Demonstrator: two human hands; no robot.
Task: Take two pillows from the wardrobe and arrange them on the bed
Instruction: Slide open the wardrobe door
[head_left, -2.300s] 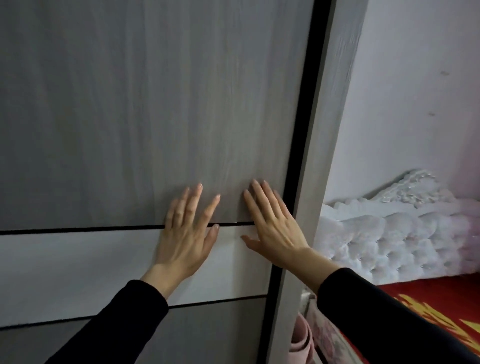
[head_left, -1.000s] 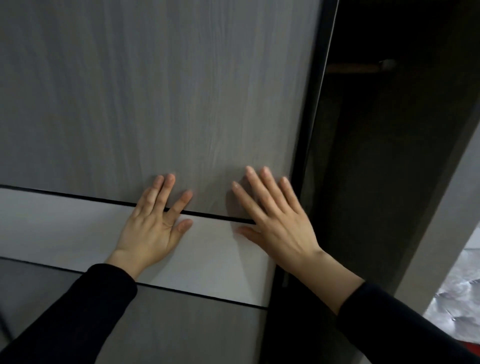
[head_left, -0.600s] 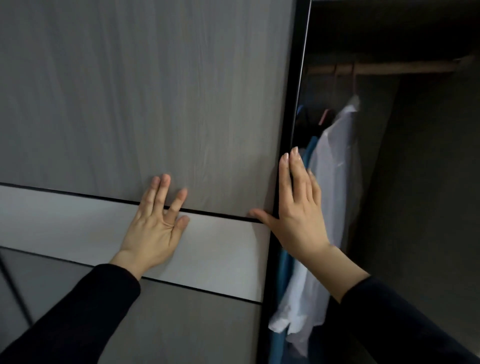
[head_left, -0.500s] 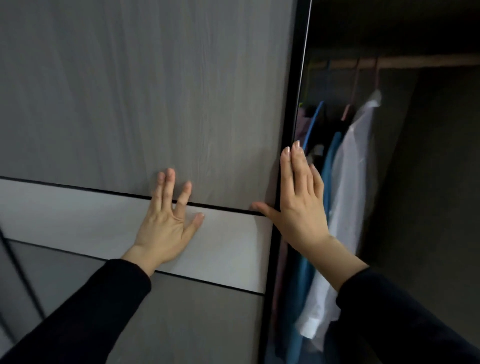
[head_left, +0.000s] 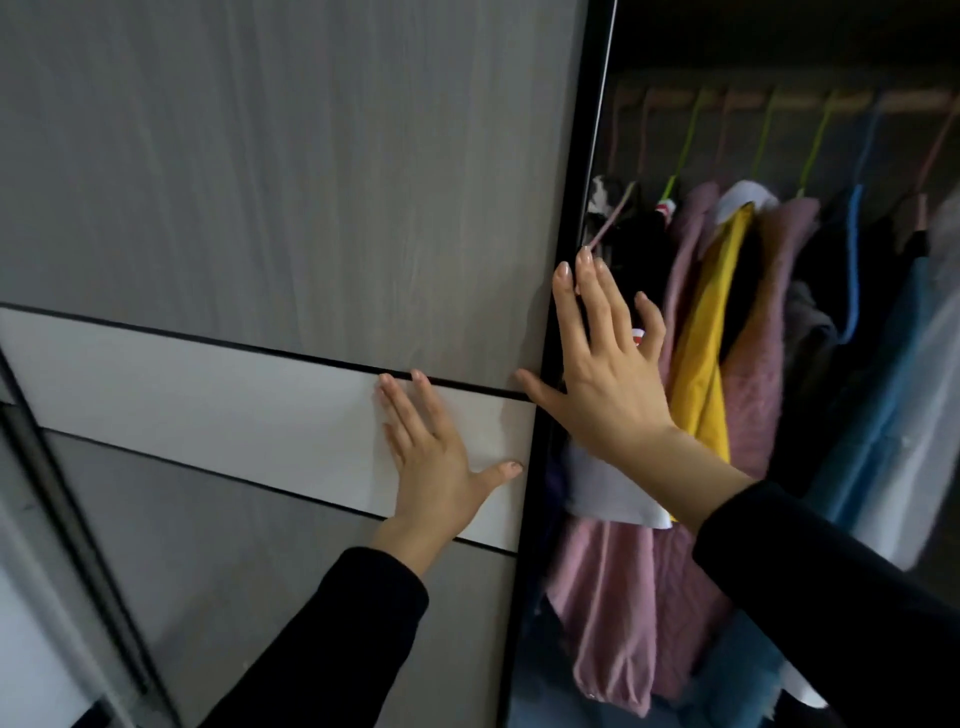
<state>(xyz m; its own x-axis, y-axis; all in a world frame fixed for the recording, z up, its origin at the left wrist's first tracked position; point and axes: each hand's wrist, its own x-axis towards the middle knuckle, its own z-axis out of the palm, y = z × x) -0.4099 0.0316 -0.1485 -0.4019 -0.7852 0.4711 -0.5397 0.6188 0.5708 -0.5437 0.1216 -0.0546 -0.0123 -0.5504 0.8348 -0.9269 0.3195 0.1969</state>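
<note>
No pillows visible yet; presumably deeper in the wardrobe (head_left: 779, 364) or hidden behind the sliding door (head_left: 311, 208). Likely soft and light, best gripped by an edge or hugged. Left hand (head_left: 436, 467) lies flat and spread on the door; right hand (head_left: 608, 374) presses open-palmed on its dark edge. Hanging clothes (head_left: 727, 332) crowd the opening.

Wooden hanging rail (head_left: 779, 101), horizontal, inside dark wardrobe: carries coloured plastic hangers (head_left: 813, 148) with pink (head_left: 753, 364), yellow (head_left: 709, 332), blue (head_left: 883, 415) and black garments, closely packed.
</note>
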